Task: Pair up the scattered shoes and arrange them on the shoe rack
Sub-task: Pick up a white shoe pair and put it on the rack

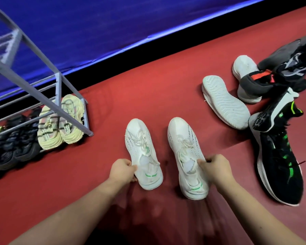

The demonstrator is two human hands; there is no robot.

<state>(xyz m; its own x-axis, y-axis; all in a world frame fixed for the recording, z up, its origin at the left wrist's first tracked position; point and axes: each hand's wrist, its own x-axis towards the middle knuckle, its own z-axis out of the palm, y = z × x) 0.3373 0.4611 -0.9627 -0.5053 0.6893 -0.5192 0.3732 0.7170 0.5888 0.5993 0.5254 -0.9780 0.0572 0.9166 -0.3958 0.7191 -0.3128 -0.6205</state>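
You hold a white sneaker in each hand, toes pointing away from you.

The red floor (166, 96) runs under everything. At your left the grey shoe rack (72, 119) has dark shoes (19, 138) and a cream pair (60, 124) on its lowest level. At your right lies a loose heap of shoes, with a black-and-green sneaker (279, 170) nearest you and a white shoe (224, 105) turned sole-up. Between rack and heap, the left white sneaker (141, 147) and right white sneaker (185, 147) sit side by side, apart. Your left hand (122, 171) curls round the first one's heel edge. Your right hand (215, 170) pinches the other's collar.
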